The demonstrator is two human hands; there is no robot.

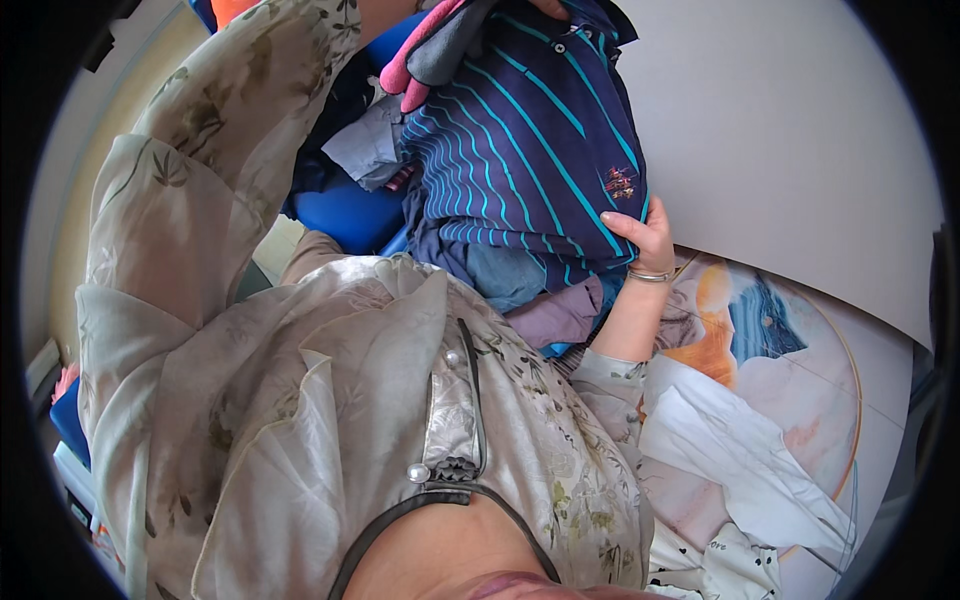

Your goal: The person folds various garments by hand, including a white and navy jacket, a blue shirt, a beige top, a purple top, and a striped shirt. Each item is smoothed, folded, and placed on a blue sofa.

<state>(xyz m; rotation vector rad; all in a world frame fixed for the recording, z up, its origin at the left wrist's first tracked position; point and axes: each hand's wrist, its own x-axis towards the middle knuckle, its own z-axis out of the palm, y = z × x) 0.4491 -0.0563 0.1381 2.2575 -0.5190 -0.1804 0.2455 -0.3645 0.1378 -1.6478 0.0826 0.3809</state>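
A navy shirt with turquoise stripes (517, 150), a button placket and a small embroidered motif is spread above my lap. My right hand (649, 234), wearing a silver bangle, grips its right edge, thumb on top and fingers behind. At the top rim, only a few fingers of my left hand (553, 7) show, holding the shirt near its buttons. A pink and grey soft fabric item (435, 56) lies over the shirt's upper left side. Beneath are folded garments, including a light blue-grey cloth (367, 146), a blue cloth (506, 276) and a mauve cloth (559, 311).
A large white panel (780, 135) fills the upper right. Below it, a white cloth (742, 454) and a black-patterned white fabric (720, 562) lie on a colourful printed surface (817, 390). Something smooth and blue (352, 214) shows under the clothes at left.
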